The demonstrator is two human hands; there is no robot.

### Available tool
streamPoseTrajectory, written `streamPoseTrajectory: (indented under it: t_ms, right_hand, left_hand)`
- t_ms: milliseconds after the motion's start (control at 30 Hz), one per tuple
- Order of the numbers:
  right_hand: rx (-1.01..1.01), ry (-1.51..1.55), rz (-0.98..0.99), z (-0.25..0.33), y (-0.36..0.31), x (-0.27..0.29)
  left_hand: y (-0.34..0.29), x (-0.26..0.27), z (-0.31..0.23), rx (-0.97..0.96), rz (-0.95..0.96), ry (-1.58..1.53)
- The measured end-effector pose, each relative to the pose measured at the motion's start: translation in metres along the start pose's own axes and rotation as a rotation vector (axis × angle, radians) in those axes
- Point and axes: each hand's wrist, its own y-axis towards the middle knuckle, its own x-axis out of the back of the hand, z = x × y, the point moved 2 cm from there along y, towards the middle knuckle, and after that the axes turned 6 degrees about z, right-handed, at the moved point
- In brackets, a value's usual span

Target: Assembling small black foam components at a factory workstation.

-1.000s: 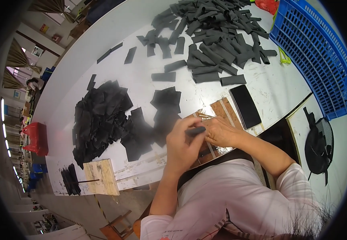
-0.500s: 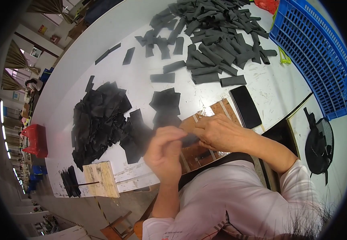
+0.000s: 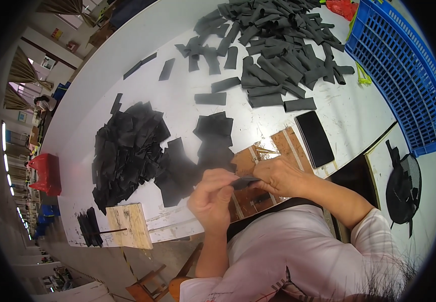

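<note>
The right grip (image 3: 281,176) was closed, with thumb and fingers pinching one end of a small dark piece (image 3: 244,181). The left grip (image 3: 210,199) was bent around the other end, with its thumb and fingers close together, but I could not tell if it was pinching too. The dark piece was between the two grips, over a brown board (image 3: 283,143) at the near edge of the white bench (image 3: 175,108). The hands got in the way and hid part of the board and the end of the piece. Just past the right grip lay a black phone (image 3: 314,139), beside the board. Past the left grip was a small stack of flat black pieces (image 3: 215,131), and left of that was a big messy heap of black pieces (image 3: 127,151). Far beyond both grips was a large pile of dark rolled pieces (image 3: 278,75). Well to the left of the left grip sat a wooden block (image 3: 129,226), with thin black strips (image 3: 89,227) next to it. Well to the right of the right grip were a tall blue basket (image 3: 399,75) and, nearer, a black mesh bag (image 3: 403,189).
</note>
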Motion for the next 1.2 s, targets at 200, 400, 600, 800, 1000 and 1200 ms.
streamPoseTrajectory:
  t_ms: [200, 400, 600, 800, 1000, 1200]
  right_hand:
    - [0.093, 0.007, 0.081, 0.016, 0.019, 0.037]
    - [-0.257, 0.223, -0.472, -0.032, 0.037, 0.066]
    - [-0.558, 0.583, -0.132, -0.027, -0.033, 0.012]
    - [-0.492, 0.418, 0.091, 0.001, -0.042, -0.013]
    - [-0.359, 0.463, 0.062, 0.021, -0.018, -0.037]
    - [-0.54, 1.275, -0.246, 0.017, 0.011, -0.075]
  left_hand:
    - [0.022, 0.012, 0.033, 0.132, -0.079, 0.107]
    - [0.072, 0.039, 0.141, 0.563, -0.084, 1.26]
    - [0.08, 0.044, 0.177, 0.784, -0.015, 1.307]
    - [0.076, 0.059, 0.138, 0.311, -0.233, 1.085]
    - [0.052, 0.061, 0.058, 0.402, -0.016, 0.477]
    - [-0.003, 0.045, 0.002, 0.753, 0.423, 0.296]
